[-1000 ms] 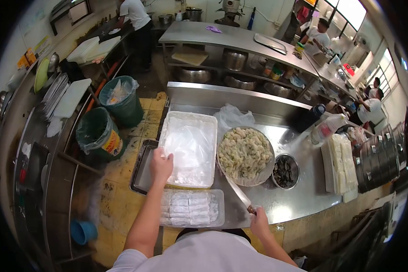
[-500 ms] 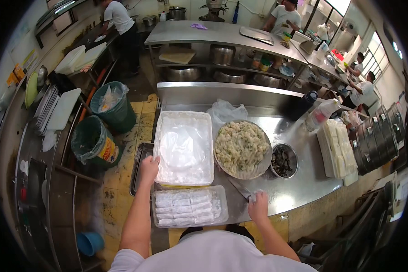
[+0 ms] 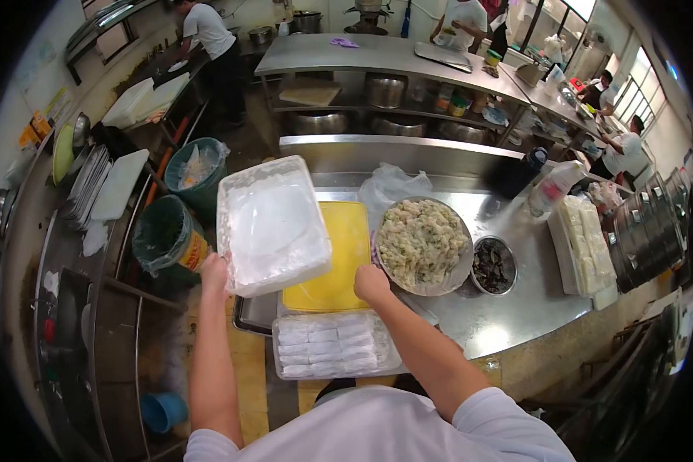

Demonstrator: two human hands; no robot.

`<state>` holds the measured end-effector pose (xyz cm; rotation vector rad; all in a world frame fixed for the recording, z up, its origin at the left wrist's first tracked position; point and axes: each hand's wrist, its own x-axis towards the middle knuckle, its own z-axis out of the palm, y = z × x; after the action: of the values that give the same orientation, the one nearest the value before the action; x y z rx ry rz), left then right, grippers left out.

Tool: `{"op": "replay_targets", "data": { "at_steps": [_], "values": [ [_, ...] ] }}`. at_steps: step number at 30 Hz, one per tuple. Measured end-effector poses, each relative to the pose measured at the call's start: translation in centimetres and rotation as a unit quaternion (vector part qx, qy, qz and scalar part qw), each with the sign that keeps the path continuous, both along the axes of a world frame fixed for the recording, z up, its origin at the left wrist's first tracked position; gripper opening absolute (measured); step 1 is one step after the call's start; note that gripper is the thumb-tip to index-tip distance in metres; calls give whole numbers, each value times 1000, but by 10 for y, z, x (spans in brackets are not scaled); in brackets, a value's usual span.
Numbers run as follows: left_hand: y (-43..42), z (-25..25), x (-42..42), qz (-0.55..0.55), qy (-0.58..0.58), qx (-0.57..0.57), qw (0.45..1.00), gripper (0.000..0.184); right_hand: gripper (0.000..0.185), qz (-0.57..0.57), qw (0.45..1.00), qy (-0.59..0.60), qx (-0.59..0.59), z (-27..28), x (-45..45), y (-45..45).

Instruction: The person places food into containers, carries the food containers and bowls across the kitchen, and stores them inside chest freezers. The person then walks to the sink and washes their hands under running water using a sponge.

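Note:
My left hand (image 3: 214, 275) grips the near left corner of a white plastic tub (image 3: 273, 227), which is lifted and tilted to the left. White residue coats its inside. Partly under it, a yellow cutting board (image 3: 346, 246) lies on the steel counter. My right hand (image 3: 372, 285) is closed at the board's right edge; what its fingers hold, if anything, is hidden. Beside that hand stands a round bowl of pale, chunky filling with green bits (image 3: 425, 242). A clear container with rows of white-wrapped rolls (image 3: 331, 345) sits at the near edge.
Right of the filling stands a metal bowl of dark pieces (image 3: 493, 266). Beyond are a plastic bottle (image 3: 556, 187), a dark flask (image 3: 525, 171) and a stack of pale wrappers (image 3: 581, 245). Lined bins (image 3: 169, 235) stand at left. Other people work farther back.
My left hand has raised the white tub and shifted it left, uncovering the yellow board. My right hand has left the knife's handle area and moved up and left to the board's edge.

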<state>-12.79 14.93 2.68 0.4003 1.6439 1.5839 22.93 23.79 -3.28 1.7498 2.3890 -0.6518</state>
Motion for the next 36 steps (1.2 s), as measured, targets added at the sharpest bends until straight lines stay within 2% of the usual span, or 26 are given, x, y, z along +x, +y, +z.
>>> {"op": "replay_targets", "data": {
  "at_steps": [4,9,15,18,19,20,21,22,25,28,31,34,35,36],
  "values": [
    [-47,-31,-30,66,8,-7,998,10,17,-108,994,28,-16,-7,-20,2],
    [-97,-56,-48,120,52,-55,990,19,23,-219,970,108,-8,-10,-38,3],
    [-132,-56,-46,144,49,-105,983,22,33,-265,954,121,-70,13,-39,20],
    [-134,-57,-44,146,48,-96,983,19,27,-228,963,126,-71,-39,-27,41],
    [-134,-63,-44,146,45,-94,984,16,20,-169,977,131,12,-95,-20,56],
    [-133,-67,-45,144,41,-93,984,12,18,-226,930,286,-41,-79,-21,53],
    [-129,-63,-42,140,39,-84,986,12,15,-273,854,432,-92,-44,-23,47],
    [-126,-52,-36,137,37,-77,987,12,13,-311,751,564,-142,-3,-25,39],
    [-108,-30,-22,114,40,-51,991,21,7,-264,754,596,-82,97,-23,36],
    [-82,-36,-15,77,74,-43,993,30,13,-162,853,496,12,148,-21,47],
    [-48,-30,11,47,134,-74,987,35,24,-96,896,408,147,169,-46,48],
    [-10,-42,42,19,169,-95,981,41,26,-59,933,314,166,170,-84,34],
    [0,-50,48,8,139,-105,985,43,25,-35,939,293,178,161,-97,29],
    [9,-59,55,-1,162,-111,981,43,25,-12,944,272,189,148,-109,22]
  ]
}}
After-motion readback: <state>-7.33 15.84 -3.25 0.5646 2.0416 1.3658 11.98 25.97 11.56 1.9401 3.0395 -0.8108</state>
